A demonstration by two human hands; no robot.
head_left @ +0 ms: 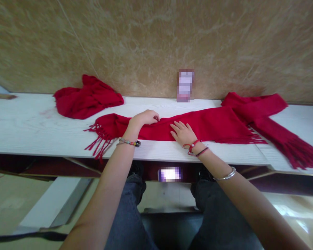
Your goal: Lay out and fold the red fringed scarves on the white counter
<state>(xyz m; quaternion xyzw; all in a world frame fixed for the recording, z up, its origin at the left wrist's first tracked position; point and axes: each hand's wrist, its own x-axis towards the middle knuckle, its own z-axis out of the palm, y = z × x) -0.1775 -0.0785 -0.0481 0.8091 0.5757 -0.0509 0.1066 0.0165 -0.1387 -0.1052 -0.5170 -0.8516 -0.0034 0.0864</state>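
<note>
A long red fringed scarf [214, 125] lies stretched across the white table [28, 128]. Its left fringe hangs near the front edge and its right end is doubled back, trailing off to the right. My left hand [145, 118] rests on the scarf left of its middle, fingers curled and pinching the fabric. My right hand [183, 133] lies flat on the scarf beside it, fingers spread. A beaded bracelet circles my left wrist. Red cords and a silver bangle are on my right arm.
A second red scarf [87, 99] lies bunched at the back left of the table. A small blurred object [185, 85] stands against the tan marbled wall. My legs in dark jeans show below the table edge.
</note>
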